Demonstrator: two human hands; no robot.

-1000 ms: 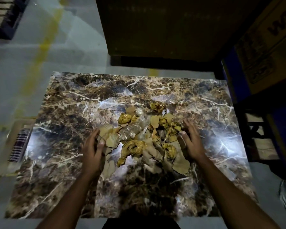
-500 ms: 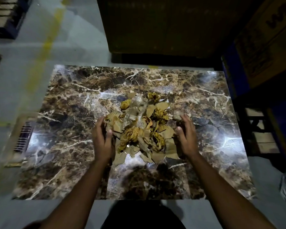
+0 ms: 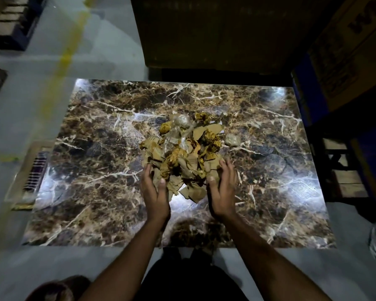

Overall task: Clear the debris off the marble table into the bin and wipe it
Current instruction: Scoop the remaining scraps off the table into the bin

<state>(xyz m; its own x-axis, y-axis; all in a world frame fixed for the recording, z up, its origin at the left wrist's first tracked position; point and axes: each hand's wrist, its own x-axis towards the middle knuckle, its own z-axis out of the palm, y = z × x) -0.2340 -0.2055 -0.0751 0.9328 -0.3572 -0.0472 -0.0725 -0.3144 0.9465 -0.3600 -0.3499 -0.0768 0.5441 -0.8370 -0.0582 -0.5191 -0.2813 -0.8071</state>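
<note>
- Two bare hands are seen at the near side of a pile of debris (image 3: 182, 153) on the marble table (image 3: 96, 170).
- The pile is gathered roughly at the middle of the tabletop and is made up of torn brown paper scraps, crumpled yellowish wads and some clear plastic wrap.
- The left hand (image 3: 155, 192) is set against the pile's left near edge, palm turned inward, fingers fairly straight and touching the paper scraps; nothing is gripped.
- The right hand (image 3: 223, 192) is placed at the pile's right near edge, palm also turned inward, fingers slightly cupped against the scraps; no piece is seen to be pinched.
- The pile is thus flanked by both hands, with a few scraps lying between the two wrists on the bare marble.
- One small greyish wad (image 3: 232, 140) is left just beside the pile on its right, apart from the hands.
- A cardboard box (image 3: 345, 51) is seen beyond the table's far right corner.
- A yellow line (image 3: 63, 61) is marked on the grey floor to the left.
- A bin cannot be identified with certainty.
</note>
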